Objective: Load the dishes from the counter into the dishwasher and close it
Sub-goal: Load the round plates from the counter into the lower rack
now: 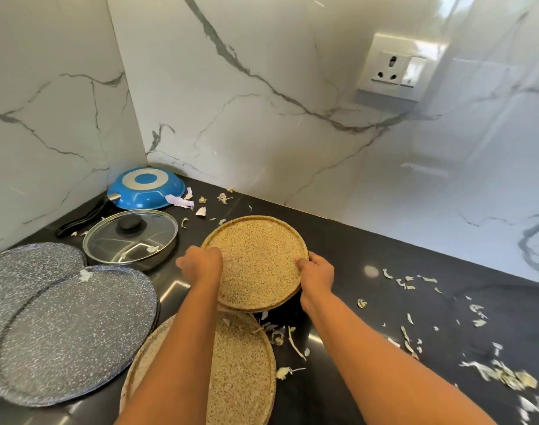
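Note:
A round tan speckled plate [259, 259] is held tilted above the black counter [384, 259]. My left hand [200, 263] grips its left rim and my right hand [317, 273] grips its right rim. A second tan speckled plate [240, 372] lies flat below, partly under my left forearm. Two grey speckled plates [74, 332] overlap at the left. Behind them stands a steel pan with a glass lid [131, 237]. An upturned blue frying pan [145, 187] with a black handle sits in the corner. The dishwasher is out of sight.
Garlic or onion peels [492, 369] are scattered over the counter, thickest at the right and around the plates. White marble walls close the counter at the back and left. A wall socket [394, 69] is mounted at the upper right.

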